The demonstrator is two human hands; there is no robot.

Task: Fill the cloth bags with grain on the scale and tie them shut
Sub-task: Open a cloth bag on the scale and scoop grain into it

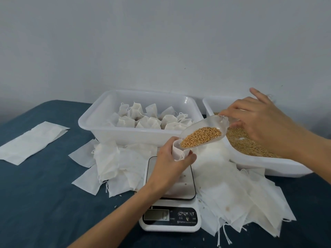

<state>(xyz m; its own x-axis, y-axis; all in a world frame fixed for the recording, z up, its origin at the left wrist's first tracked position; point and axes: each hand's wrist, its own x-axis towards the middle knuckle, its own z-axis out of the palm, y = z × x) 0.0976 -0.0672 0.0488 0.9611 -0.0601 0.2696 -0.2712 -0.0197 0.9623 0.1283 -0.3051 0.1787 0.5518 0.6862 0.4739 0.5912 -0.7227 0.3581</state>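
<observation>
Spillage is the main risk. Left hand curls round the open cloth bag above the scale; right hand pinches the scoop, grain at its lip. The narrow, floppy mouth could fold, scattering grain onto the counter and falsifying the weight.

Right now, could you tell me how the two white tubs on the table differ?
The left tub holds filled, tied cloth bags; the right tub holds loose grain. The left tub sits level behind the scale, while the right tub looks tilted, its near rim lying on flat empty bags. The left tub is in full view; the right hand covers part of the right tub. Both are white plastic.
</observation>
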